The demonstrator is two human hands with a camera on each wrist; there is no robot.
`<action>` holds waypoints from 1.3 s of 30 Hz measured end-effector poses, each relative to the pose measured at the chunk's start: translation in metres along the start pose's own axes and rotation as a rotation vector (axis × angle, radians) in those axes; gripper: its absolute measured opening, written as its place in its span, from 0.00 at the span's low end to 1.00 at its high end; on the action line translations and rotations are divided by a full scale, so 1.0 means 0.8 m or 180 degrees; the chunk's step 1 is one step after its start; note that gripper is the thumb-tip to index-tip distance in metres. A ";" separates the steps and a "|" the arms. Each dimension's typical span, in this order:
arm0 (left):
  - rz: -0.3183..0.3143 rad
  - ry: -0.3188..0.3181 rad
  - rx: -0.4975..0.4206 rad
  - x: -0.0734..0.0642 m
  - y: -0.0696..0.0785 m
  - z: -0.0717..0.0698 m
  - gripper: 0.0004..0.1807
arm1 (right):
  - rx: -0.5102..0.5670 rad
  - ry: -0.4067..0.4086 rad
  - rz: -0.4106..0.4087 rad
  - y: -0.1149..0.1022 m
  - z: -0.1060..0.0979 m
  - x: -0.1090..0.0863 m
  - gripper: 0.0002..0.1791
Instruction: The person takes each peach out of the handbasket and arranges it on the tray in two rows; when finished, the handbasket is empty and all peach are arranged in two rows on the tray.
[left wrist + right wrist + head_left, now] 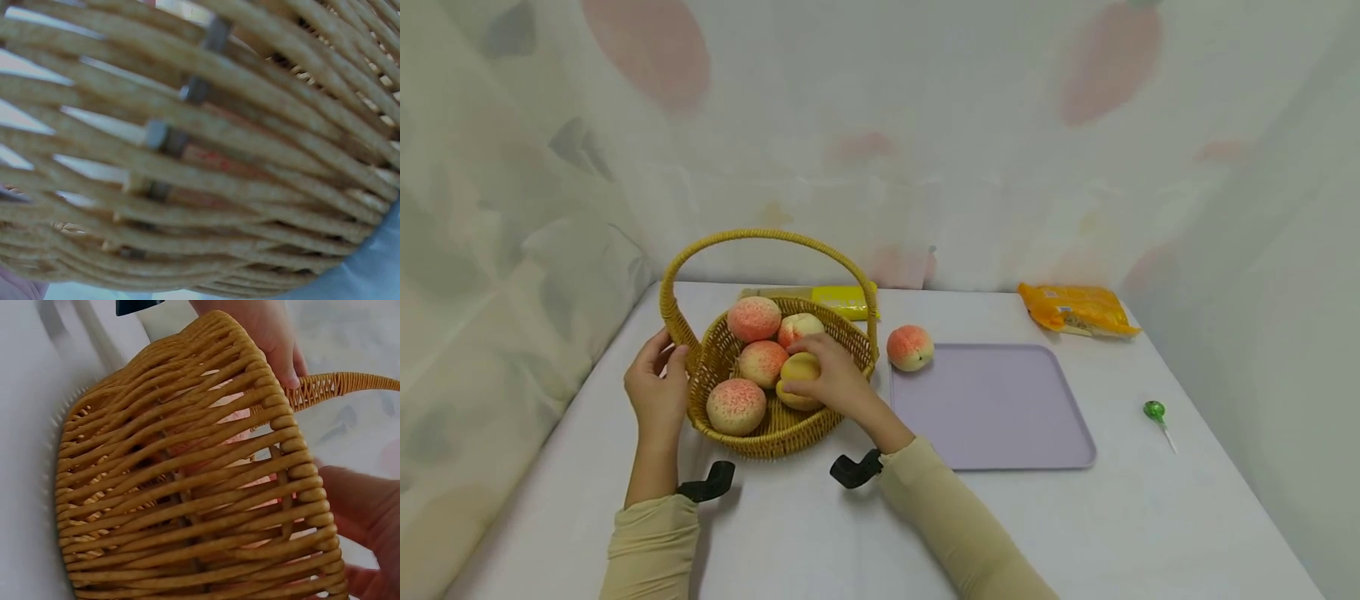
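Note:
A wicker basket [775,446] with a tall arched handle stands at left of centre in the head view. Several pink-and-cream peaches [736,407] lie in it. At the basket's left side, my left hand [657,396] holds the edge by the base of the handle, thumb in front. My right hand [835,383] reaches over the right rim and grips a yellow round fruit [801,367] inside the basket. Woven wall [187,156] fills the left wrist view. In the right wrist view the basket's side [187,481] hides the fruit and most of the right hand's fingers.
Right of the basket lies a pale purple tray [992,408], with one peach [910,347] at its back left corner. An orange bag [1075,310] sits at the back right, a green lollipop [1154,411] nearer. Behind the basket lies a yellow packet [842,300].

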State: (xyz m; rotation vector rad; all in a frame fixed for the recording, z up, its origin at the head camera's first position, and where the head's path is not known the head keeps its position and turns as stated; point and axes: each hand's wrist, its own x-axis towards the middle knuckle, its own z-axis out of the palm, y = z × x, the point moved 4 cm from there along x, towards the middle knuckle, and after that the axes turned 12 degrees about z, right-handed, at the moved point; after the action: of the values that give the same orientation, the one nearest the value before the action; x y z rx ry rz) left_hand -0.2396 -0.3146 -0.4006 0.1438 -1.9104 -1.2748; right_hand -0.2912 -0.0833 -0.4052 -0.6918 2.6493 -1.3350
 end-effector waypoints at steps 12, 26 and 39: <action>-0.0079 0.0040 0.0006 -0.002 -0.002 -0.005 0.18 | -0.0720 -0.0530 0.0367 -0.005 0.009 0.010 0.31; -0.0105 0.0013 -0.0053 0.000 -0.001 -0.002 0.18 | -0.1156 -0.0625 0.0357 -0.003 0.015 0.017 0.34; -0.0023 0.0030 -0.0015 -0.001 -0.001 -0.001 0.18 | -0.0504 -0.0314 0.0167 -0.010 -0.015 0.000 0.37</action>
State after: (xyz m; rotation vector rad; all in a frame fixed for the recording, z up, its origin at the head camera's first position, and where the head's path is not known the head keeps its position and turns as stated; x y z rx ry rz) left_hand -0.2389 -0.3152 -0.4019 0.1540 -1.9003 -1.2812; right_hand -0.2917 -0.0785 -0.3919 -0.6818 2.6944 -1.0582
